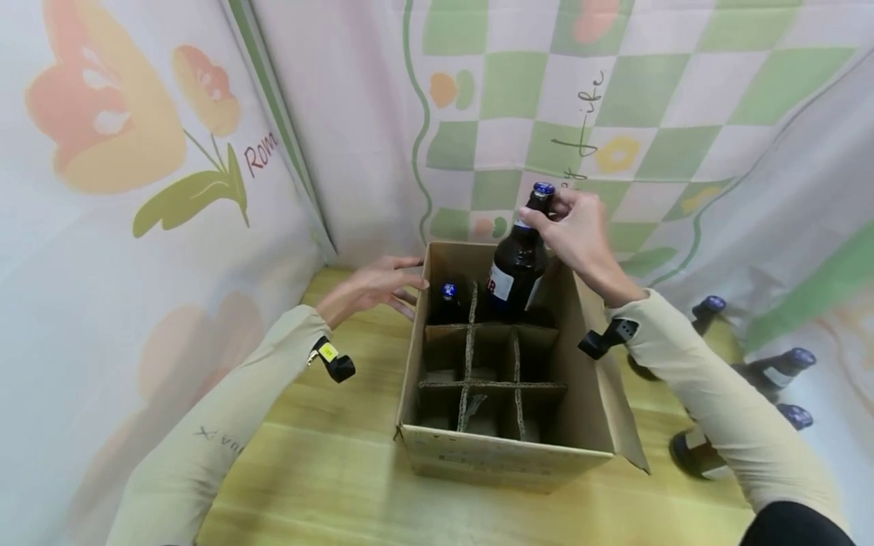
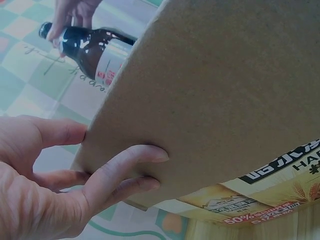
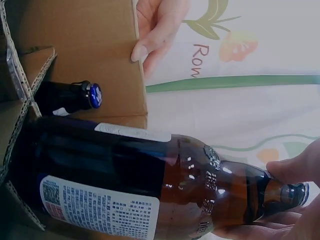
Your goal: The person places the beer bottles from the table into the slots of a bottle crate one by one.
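My right hand (image 1: 579,233) grips a brown beer bottle (image 1: 520,262) by its neck. The blue-capped bottle leans slightly, its lower part inside a back compartment of a cardboard box (image 1: 478,456); its base is hidden. In the right wrist view, a white printed label shows on this bottle (image 3: 187,165). Another beer bottle (image 1: 447,303) stands in the back left compartment, only its top plainly visible. At the box's left wall, my left hand (image 1: 375,287) touches the cardboard with spread fingers. The left wrist view shows its fingertips (image 2: 150,154) against the outer face.
Cardboard dividers (image 1: 471,356) split the box into several compartments. A flap (image 1: 623,413) hangs out on the right side. Several more beer bottles (image 1: 699,451) stand on the wooden table (image 1: 328,455) at the right, partly behind my right arm. Patterned curtains (image 1: 369,114) close off the back and sides.
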`<action>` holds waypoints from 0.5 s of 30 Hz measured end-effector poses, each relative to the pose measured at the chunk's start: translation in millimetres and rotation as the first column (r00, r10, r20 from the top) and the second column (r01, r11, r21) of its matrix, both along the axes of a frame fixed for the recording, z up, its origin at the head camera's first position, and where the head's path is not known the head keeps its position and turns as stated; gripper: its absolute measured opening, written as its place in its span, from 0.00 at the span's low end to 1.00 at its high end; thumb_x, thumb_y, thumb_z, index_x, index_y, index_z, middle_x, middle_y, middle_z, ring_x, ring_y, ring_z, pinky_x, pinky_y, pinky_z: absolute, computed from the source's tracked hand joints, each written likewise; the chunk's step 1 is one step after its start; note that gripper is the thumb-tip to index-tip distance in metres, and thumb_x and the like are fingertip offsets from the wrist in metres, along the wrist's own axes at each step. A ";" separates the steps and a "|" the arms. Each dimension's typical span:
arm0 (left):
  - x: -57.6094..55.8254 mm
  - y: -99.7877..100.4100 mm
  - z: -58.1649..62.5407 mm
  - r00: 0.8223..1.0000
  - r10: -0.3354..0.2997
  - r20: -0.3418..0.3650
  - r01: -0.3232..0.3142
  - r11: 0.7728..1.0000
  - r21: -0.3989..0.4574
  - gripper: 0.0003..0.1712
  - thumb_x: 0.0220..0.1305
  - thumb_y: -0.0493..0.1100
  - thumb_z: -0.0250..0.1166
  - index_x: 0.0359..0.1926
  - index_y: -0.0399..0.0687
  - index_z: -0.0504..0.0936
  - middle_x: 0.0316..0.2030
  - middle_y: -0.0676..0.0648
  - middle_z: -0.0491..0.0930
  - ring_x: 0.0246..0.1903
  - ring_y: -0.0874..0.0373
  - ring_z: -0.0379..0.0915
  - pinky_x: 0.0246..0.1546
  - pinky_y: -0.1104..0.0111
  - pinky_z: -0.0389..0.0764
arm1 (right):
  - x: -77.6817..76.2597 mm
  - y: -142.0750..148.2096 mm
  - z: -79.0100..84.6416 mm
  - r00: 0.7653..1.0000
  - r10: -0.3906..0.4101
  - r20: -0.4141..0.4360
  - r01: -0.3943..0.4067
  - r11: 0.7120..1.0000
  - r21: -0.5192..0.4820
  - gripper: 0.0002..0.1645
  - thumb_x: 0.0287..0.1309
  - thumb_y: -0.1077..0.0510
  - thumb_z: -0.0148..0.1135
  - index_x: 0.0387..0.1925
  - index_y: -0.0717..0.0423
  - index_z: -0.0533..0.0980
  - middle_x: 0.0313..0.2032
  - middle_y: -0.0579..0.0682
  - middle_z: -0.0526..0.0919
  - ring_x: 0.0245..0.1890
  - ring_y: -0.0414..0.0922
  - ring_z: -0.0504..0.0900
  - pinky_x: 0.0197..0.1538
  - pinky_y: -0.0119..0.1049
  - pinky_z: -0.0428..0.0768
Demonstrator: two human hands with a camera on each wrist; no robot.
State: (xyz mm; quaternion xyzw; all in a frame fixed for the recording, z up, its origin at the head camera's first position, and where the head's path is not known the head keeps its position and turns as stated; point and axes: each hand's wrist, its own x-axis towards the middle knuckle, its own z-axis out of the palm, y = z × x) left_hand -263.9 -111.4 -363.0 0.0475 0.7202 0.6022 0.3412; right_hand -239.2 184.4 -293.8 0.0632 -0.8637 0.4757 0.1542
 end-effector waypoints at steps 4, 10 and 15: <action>-0.5 -4.7 1.0 1.000 0.012 -0.014 -0.012 1.000 -0.003 0.45 0.74 0.33 0.60 0.84 0.44 0.47 0.76 0.30 0.63 0.65 0.31 0.72 0.45 0.58 0.93 | -11.1 -10.7 -7.9 0.999 0.039 -0.001 -0.039 0.999 0.015 0.18 0.66 0.53 0.72 0.46 0.65 0.85 0.42 0.61 0.91 0.30 0.28 0.83 0.34 0.18 0.81; -2.5 -6.8 1.7 1.000 0.020 -0.017 -0.020 1.000 -0.013 0.45 0.74 0.34 0.60 0.84 0.45 0.47 0.75 0.31 0.65 0.56 0.37 0.78 0.42 0.61 0.93 | -21.5 -13.0 -23.7 0.994 0.070 0.084 -0.078 0.992 0.103 0.15 0.64 0.54 0.73 0.39 0.65 0.82 0.31 0.58 0.89 0.22 0.38 0.78 0.22 0.25 0.73; -4.9 -7.5 3.6 0.999 0.031 -0.013 -0.032 0.999 -0.018 0.45 0.75 0.34 0.60 0.84 0.46 0.47 0.75 0.31 0.65 0.57 0.38 0.77 0.42 0.62 0.93 | -27.0 -16.3 -34.9 0.974 0.149 0.170 -0.183 0.962 0.203 0.14 0.64 0.55 0.73 0.34 0.62 0.78 0.22 0.49 0.79 0.17 0.39 0.69 0.16 0.28 0.67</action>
